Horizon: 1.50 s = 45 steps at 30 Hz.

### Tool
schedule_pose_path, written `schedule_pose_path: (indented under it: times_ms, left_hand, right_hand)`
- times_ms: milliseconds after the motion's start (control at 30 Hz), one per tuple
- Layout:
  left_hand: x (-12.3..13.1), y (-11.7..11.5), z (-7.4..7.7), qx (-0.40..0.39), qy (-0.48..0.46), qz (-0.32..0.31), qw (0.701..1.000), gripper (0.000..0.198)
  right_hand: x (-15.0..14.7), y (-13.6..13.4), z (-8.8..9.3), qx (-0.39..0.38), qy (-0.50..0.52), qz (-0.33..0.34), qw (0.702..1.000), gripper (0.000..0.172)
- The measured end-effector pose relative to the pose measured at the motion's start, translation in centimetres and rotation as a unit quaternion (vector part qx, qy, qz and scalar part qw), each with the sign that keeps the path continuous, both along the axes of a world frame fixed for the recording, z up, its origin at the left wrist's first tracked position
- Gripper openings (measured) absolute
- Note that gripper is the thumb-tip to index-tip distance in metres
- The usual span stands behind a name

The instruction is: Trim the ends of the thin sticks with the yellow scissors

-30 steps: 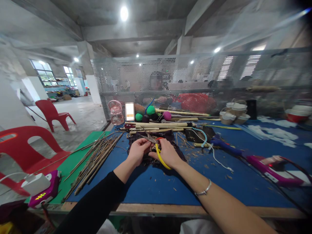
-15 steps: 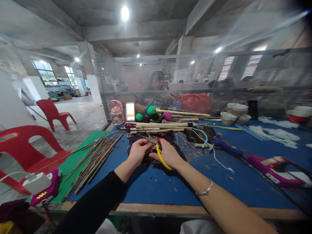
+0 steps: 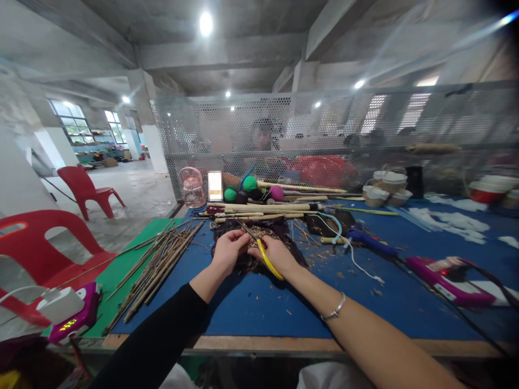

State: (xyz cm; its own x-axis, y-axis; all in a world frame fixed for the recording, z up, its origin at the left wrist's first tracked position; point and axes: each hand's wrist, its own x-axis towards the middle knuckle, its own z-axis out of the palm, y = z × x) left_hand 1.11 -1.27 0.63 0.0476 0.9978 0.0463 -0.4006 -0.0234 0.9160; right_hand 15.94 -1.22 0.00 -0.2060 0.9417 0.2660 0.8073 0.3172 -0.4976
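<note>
My right hand (image 3: 276, 254) is closed on yellow-handled scissors (image 3: 263, 253), whose blades point up and left over a dark, twiggy bundle (image 3: 259, 237) on the blue table mat (image 3: 251, 302). Close beside it, my left hand (image 3: 227, 250) pinches the bundle at the blades, fingers curled. What exactly sits between its fingertips is too small to tell. A silver bracelet (image 3: 334, 310) circles my right wrist; a black sleeve covers my left arm.
Thin brown sticks (image 3: 162, 265) lie on the green mat at left. Bamboo poles and yarn balls (image 3: 251, 185) sit behind the bundle. A blue glue gun (image 3: 371, 242), a purple tool (image 3: 441, 273), a charger (image 3: 68, 313), red chairs (image 3: 40, 248) and a mesh screen with a person behind surround the table.
Both hands have shifted slightly left and away over the bundle, and the scissors' blades have tilted. The grip of each hand looks unchanged.
</note>
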Motion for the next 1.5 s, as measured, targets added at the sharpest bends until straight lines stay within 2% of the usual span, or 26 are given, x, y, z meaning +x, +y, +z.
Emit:
schedule_pose_path:
  times_ms: [133, 333, 500, 700, 867, 967, 1100, 1300, 1500]
  left_hand:
    - [-0.3, 0.0, 0.1, 0.009, 0.018, -0.041, 0.999, 0.033]
    - [-0.5, 0.2, -0.2, -0.017, 0.038, -0.038, 0.998, 0.034]
    - [-0.4, 0.2, -0.4, 0.001, 0.041, -0.044, 0.998, 0.033]
    - [-0.3, 0.2, -0.6, 0.022, 0.067, -0.021, 0.997, 0.027]
    - [-0.1, -0.1, -0.3, 0.023, 0.069, -0.022, 0.997, 0.026]
    - [0.1, -0.3, 0.0, 0.025, 0.063, -0.011, 0.998, 0.028]
    - [0.2, -0.2, -0.1, 0.028, 0.059, -0.002, 0.998, 0.031]
    - [0.3, 0.0, -0.4, 0.011, 0.02, 0.041, 0.999, 0.035]
    - [0.3, -0.2, -0.1, -0.014, 0.037, 0.033, 0.999, 0.03]
  right_hand:
    - [0.1, 0.1, 0.2, -0.015, 0.014, 0.019, 1.0, 0.043]
    - [0.2, -0.3, 1.0, -0.018, -0.069, -0.025, 0.997, 0.052]
    - [0.2, -0.5, 1.0, -0.024, -0.064, -0.009, 0.998, 0.062]
    - [0.0, -0.4, 0.6, 0.02, -0.046, -0.009, 0.999, 0.062]
    - [-0.3, -0.4, 0.4, 0.036, -0.035, 0.007, 0.999, 0.054]
    - [-0.4, -0.5, 0.6, 0.022, -0.02, 0.01, 1.0, 0.053]
    - [-0.5, -0.7, 0.9, -0.011, -0.038, -0.02, 0.999, 0.056]
    - [-0.6, -0.7, 0.8, -0.012, -0.065, -0.044, 0.997, 0.056]
    - [-0.5, -0.3, 0.6, -0.027, -0.09, -0.058, 0.994, 0.054]
